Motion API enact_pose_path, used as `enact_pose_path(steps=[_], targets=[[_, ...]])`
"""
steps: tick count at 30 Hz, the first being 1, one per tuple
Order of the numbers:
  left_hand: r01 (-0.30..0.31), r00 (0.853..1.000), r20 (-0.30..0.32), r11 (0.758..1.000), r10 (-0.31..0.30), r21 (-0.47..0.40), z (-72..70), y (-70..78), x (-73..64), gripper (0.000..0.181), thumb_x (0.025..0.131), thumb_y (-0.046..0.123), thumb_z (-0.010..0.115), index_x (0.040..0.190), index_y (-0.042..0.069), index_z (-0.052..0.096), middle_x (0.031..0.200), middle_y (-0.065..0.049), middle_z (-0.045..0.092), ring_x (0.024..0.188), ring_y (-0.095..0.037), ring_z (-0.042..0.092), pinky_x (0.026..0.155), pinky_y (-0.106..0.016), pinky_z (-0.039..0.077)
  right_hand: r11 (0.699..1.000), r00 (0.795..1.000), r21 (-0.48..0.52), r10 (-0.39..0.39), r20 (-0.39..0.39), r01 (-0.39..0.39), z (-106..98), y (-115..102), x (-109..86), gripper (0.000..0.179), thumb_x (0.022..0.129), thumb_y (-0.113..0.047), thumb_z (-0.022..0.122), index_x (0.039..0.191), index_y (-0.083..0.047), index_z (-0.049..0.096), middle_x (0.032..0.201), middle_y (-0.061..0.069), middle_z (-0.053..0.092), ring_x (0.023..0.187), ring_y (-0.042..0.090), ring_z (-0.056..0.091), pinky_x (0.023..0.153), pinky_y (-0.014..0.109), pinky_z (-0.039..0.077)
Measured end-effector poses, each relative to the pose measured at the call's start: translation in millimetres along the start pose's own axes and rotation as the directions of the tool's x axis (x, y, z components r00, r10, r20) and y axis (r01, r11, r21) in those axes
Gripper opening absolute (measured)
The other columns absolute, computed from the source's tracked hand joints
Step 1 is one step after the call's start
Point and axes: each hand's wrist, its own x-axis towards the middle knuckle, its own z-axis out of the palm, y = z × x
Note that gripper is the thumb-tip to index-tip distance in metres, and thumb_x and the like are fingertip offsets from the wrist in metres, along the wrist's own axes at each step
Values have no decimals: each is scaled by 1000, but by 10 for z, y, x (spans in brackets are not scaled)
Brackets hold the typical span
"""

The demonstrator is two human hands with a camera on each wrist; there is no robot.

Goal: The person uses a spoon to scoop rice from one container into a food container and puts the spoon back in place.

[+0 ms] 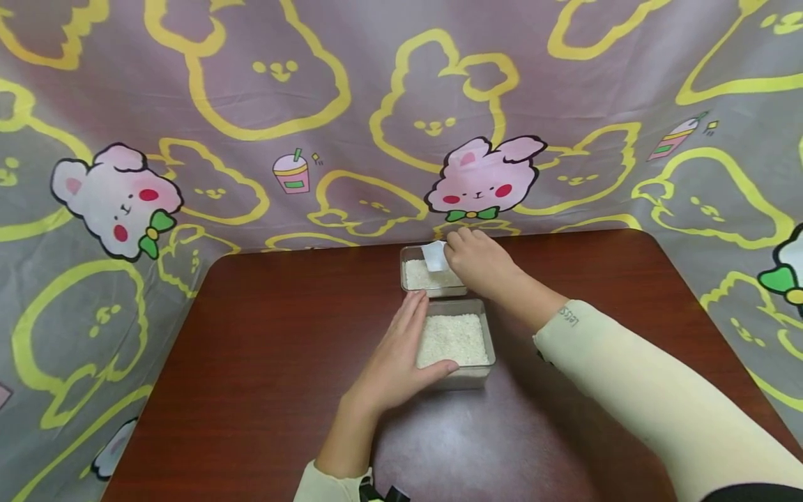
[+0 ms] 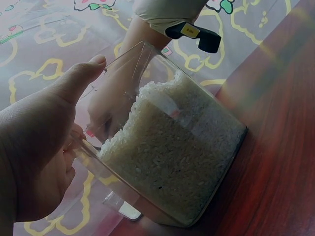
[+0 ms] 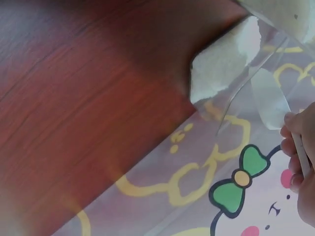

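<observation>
Two clear square boxes of white rice stand one behind the other. At the near box (image 1: 461, 380), my left hand (image 1: 395, 366) rests with fingers extended along the left side and the thumb over the front rim. The left wrist view shows rice (image 2: 162, 152) heaped unevenly behind its transparent wall. Over the far box (image 1: 410, 287), my right hand (image 1: 477, 261) grips a white spatula (image 3: 269, 98) by its thin handle. The broad flat blade hangs over the rice (image 1: 417, 272), and the fingers are curled round the handle.
The boxes stand on a dark reddish-brown wooden table (image 1: 282, 362), the far one near its back edge. A grey-pink cloth (image 1: 351, 84) with cartoon rabbits hangs behind and at both sides. My right forearm (image 1: 615, 362) reaches across the table's right half.
</observation>
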Motion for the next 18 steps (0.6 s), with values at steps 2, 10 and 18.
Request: enact_pose_path(steps=[2,10,18], targets=[[0,1000,-2,1000,0,-7,0,4,-2,103,85,56,68,158,8,14,166,-2,11,153,-21,4,122,-44,18,1000,1000,19,11,15,-11,-14,25,-23,17,90,-1,65,105,4,68,101,14,60,96,31,55,81,41,50],[6,1000,9,1000,-6,-8,0,6,-2,103,86,56,67,159,9,11,166,-2,8,153,-26,6,122,-46,18,927,975,304,203,91,-221,3,121,-153,20,90,-6,62,105,6,68,96,17,62,90,35,57,82,46,50],[24,1000,7,999,-24,-23,-1,14,5,103,85,55,70,159,10,14,166,0,9,153,-23,7,122,-44,18,670,893,597,391,221,-441,84,226,-349,21,98,-14,57,105,2,69,90,16,60,87,32,55,77,45,47]])
